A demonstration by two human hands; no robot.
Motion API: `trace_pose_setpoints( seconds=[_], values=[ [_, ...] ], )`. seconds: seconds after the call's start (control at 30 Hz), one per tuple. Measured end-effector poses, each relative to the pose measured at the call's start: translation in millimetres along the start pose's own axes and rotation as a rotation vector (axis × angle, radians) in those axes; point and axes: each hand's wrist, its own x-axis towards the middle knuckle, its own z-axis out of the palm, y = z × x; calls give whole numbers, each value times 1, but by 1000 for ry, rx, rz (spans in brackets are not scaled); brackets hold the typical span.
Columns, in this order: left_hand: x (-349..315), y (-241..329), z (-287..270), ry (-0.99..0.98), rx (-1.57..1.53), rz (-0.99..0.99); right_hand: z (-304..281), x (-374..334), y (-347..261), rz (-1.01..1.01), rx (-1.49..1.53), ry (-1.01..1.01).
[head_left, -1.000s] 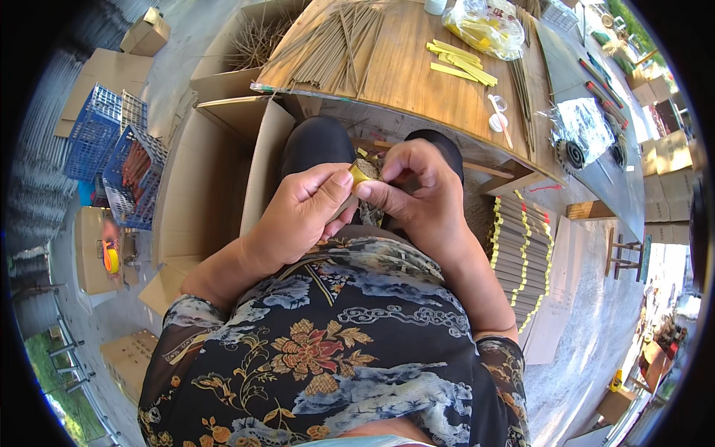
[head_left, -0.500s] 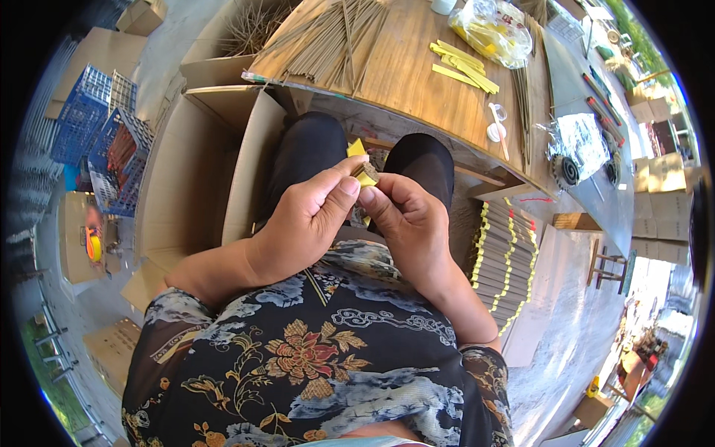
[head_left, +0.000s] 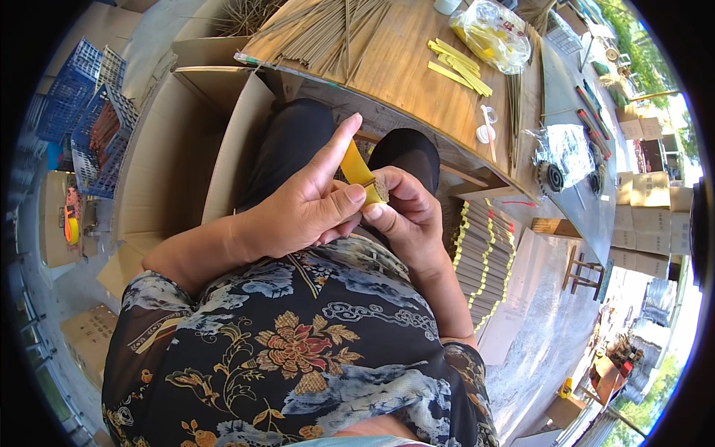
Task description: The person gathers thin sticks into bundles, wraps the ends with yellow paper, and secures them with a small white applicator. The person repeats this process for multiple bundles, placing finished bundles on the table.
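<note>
Above my lap, between my knees, both hands meet at a bundle of thin brown sticks (head_left: 382, 189) seen nearly end-on. A yellow paper strip (head_left: 356, 164) goes partly round its end, and the strip's loose part stands up beyond it. My left hand (head_left: 302, 212) presses thumb and curled fingers on the strip against the bundle, its index finger stretched out along the loose part. From the other side my right hand (head_left: 410, 216) grips the bundle between thumb and fingers. Most of the bundle's length is hidden behind my hands.
The wooden table (head_left: 406, 56) ahead carries loose brown sticks (head_left: 320, 33), yellow strips (head_left: 462, 67) and a plastic bag (head_left: 491, 37). An open cardboard box (head_left: 167, 156) stands by my left leg. Banded stick bundles (head_left: 484, 261) lie at right; blue crates (head_left: 74, 93) stand far left.
My left index finger has straightened and lifted away from the bundle. More of the yellow strip shows standing up. The whole view has shifted slightly.
</note>
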Motion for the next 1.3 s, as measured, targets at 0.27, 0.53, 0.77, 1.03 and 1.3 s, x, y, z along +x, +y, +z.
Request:
trace_pose_setpoints(
  seconds=[0.27, 0.53, 0.77, 1.03, 1.3],
  values=[
    [-1, -4, -3, -78, -67, -123, -16, -2, -11, 17, -301, -55],
    [2, -6, -4, -143, -93, -168, -20, 8, -36, -5, -577, -151],
    [1, -12, -6, -167, -137, -173, -21, 15, -43, -194, -748, -246],
    [0, -10, -8, -127, -365, -294, -15, 18, -53, -261, -937, -353],
    [6, -8, -4, -229, -460, -252, -19, 29, -63, -393, -923, -517]
  ],
)
